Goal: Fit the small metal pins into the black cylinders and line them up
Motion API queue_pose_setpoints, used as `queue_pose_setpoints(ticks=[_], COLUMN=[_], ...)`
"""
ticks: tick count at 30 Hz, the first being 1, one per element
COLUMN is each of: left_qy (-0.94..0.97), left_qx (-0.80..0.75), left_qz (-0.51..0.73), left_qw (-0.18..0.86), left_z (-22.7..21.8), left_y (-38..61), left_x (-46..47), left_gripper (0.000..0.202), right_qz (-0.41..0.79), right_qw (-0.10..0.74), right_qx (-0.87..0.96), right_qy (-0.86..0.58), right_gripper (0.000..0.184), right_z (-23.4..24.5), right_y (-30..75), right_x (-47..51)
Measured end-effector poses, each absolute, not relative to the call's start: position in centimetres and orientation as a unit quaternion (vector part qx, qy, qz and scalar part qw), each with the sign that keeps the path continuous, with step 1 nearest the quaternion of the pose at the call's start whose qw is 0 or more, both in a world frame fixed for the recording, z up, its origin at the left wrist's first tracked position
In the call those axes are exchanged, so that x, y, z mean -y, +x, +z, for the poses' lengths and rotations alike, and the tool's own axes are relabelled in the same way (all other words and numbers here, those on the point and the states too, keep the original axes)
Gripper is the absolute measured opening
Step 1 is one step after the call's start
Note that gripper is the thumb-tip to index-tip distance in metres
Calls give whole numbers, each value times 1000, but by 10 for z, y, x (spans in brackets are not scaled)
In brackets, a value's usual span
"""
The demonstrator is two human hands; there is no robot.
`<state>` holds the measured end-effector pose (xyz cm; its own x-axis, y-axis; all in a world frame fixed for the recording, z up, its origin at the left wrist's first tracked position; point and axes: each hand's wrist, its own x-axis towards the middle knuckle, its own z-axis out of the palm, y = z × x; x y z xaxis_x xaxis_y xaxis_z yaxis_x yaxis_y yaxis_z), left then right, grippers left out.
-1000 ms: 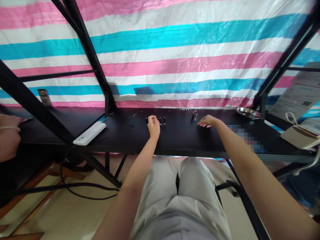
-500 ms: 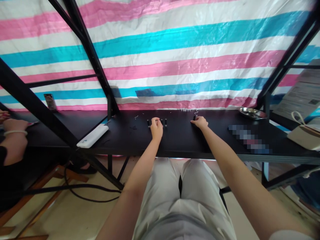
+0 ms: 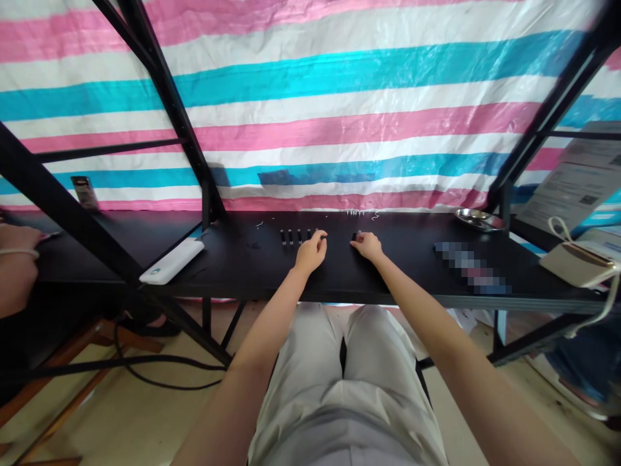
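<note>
From where I stand, the person's right hand [image 3: 369, 246] sits low over the bench [image 3: 339, 278], thumb and fingers pinched together on a small dark cylinder [image 3: 354, 237] that pokes out on their left side. A greyish piece [image 3: 359, 232] shows just behind those fingertips; whether it is pinched too, I can't make out.

The left hand [image 3: 311, 253] is near, its fingers curled inward, with a dark bit [image 3: 323, 237] at their tips. I can't tell from here whether they grip it or only touch it. Left of those fingers runs a neat row of dark cylinders [image 3: 290, 237], spaced apart, the nearest partly covered by the hand. Beyond the right fingers, at the far edge, lie a line of tiny white pieces [image 3: 355, 213] and a curly white strand [image 3: 375, 215]. A steel dish [image 3: 480, 221] is well off to the right of them.

To do this well, I'd say keep the pinch light and near the middle of the cylinder, since something so small and round would probably roll or tip if squeezed at one end. The left fingers would do best to hover clear of the row, because a brushed knuckle could knock the spacing out. Low, slow moves look wisest, wrists nearly resting on the bench.
</note>
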<state>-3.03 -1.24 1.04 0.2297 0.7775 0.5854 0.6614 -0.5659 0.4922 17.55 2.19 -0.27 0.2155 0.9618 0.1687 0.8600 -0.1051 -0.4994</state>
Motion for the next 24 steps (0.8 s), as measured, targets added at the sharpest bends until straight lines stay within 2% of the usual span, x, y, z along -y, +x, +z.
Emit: queue_pose_setpoints(ticks=[6,18,24], left_qy=[862,871,867], left_qx=[-428,-395,-390], left_qz=[271,293,312], left_qw=[6,-3,4], left_z=[13,2,3], left_y=[-21,-20,-20], left_x=[23,14,14], left_gripper=[41,37,28], right_qz=[71,8,-7], right_qw=[258,237,225], right_qx=[687,767,783], right_qy=[-676,-596,-580], right_gripper=[16,14,19], right_z=[-1,0,0], right_y=[149,145,144], right_x=[8,19,21])
